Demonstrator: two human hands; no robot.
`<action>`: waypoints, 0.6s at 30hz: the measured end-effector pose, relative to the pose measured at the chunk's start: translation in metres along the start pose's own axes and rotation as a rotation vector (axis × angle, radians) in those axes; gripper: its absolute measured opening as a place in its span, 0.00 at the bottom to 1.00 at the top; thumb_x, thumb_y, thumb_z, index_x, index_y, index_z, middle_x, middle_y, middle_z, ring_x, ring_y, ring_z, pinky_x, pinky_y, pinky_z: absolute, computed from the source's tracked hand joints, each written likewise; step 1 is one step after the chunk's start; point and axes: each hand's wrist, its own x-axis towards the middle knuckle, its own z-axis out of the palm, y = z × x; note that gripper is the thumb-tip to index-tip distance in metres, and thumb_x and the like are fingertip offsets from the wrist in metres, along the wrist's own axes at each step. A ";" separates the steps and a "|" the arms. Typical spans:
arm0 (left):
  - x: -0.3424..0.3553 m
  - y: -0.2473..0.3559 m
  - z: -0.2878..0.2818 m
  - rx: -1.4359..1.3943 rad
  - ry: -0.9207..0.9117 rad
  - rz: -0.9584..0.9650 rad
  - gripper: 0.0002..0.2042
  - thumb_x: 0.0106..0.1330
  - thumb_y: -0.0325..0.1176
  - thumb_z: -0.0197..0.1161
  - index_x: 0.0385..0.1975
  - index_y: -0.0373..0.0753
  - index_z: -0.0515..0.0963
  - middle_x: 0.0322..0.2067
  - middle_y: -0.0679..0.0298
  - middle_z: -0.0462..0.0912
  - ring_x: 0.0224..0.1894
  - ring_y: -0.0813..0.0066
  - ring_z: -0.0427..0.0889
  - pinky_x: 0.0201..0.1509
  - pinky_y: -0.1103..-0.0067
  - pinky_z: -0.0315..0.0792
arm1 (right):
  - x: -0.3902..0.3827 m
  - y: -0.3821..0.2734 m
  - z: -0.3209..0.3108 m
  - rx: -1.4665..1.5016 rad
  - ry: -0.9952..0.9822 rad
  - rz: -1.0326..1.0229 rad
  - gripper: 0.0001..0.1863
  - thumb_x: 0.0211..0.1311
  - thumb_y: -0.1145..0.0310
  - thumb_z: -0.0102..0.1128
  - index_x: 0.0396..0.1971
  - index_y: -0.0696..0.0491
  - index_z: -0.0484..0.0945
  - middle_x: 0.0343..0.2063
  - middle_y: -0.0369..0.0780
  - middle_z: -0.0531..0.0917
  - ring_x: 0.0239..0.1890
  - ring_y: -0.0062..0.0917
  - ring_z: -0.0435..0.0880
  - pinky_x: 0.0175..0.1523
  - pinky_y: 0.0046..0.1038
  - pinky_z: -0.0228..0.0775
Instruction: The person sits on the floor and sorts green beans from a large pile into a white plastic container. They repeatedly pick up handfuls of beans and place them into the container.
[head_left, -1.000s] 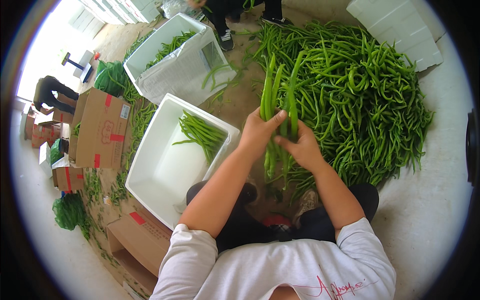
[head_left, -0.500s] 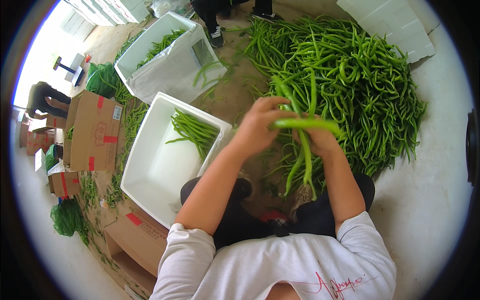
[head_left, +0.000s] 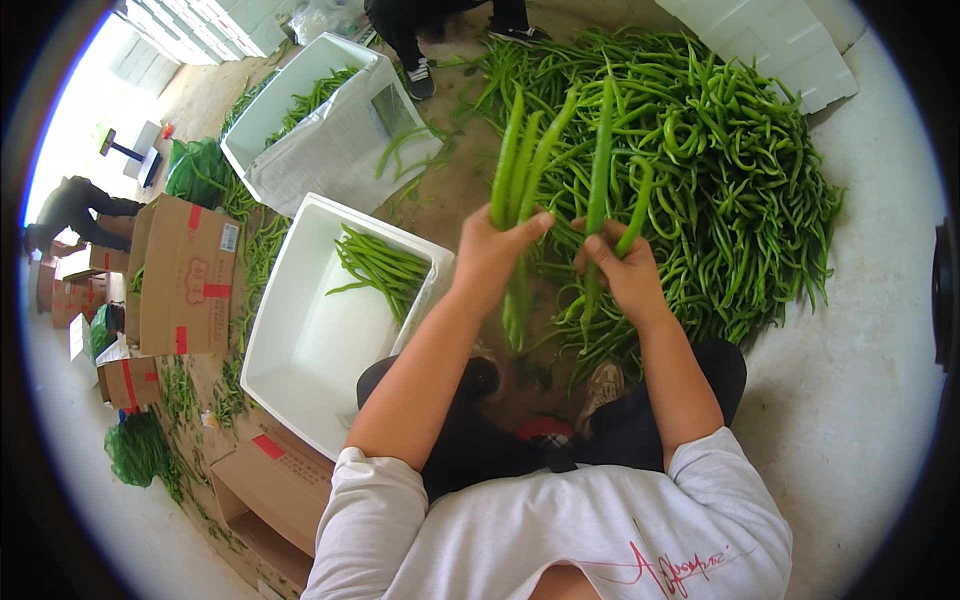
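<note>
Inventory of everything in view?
Held peppers: several, green, both hands
Pile: one, green, right
Near box: one, white, left
Boxed bunch: one, green, near box
Far box: one, white, top left
Strewn peppers: many, green, left
Stacked boxes: several, white, top left
Slab: one, white, top right
Cartons: several, brown, left
Bags: two-plus, green, left
Scale: one, dark, top left
People: two, dark-clothed, top, left
Shirt: one, white, bottom
Left hand: one, centre
Right hand: one, centre

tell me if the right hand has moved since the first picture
Yes: judged against the white box nearest the person, the right hand has moved rightward, leaving a wider gap between them.
</note>
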 end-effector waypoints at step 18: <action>0.000 -0.043 0.013 0.023 -0.198 -0.022 0.15 0.53 0.24 0.68 0.42 0.33 0.77 0.35 0.63 0.82 0.33 0.76 0.80 0.39 0.77 0.75 | 0.038 0.034 0.033 0.810 0.259 -0.063 0.14 0.69 0.66 0.49 0.48 0.58 0.71 0.42 0.38 0.77 0.44 0.23 0.74 0.50 0.25 0.66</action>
